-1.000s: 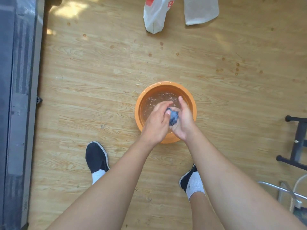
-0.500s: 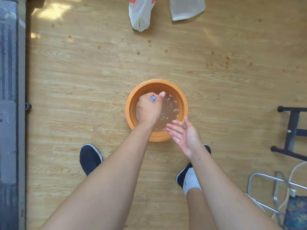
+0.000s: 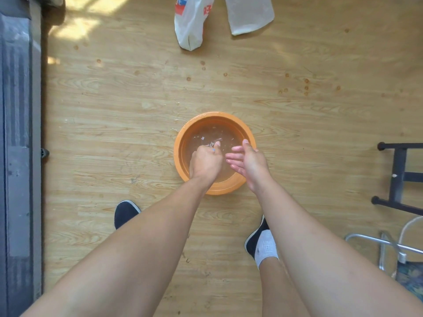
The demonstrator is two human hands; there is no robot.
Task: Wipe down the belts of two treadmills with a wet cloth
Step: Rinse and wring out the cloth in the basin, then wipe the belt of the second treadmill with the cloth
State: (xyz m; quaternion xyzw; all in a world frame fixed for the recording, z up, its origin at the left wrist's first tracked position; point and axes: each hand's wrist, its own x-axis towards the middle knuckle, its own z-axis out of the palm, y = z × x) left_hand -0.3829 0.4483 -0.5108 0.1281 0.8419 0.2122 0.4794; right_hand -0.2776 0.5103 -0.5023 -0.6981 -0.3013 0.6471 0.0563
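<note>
Orange plastic basin (image 3: 215, 116) sits on the wood-grain floor (image 3: 114, 106), filled with water (image 3: 206, 136) for wetting the cloth (image 3: 213, 150). The left hand (image 3: 206, 162) is down in it, fingers curled tight round the cloth, probably to soak or squeeze it. The right hand (image 3: 248, 161) hovers over the basin's right side with fingers straight and loosely spread, holding nothing, likely ready to help wring. Only a small blue scrap of cloth shows by the thumb; the rest is hidden in the fist. One treadmill (image 3: 18, 156) runs along the left edge, cut off by the frame; no second one can be seen.
</note>
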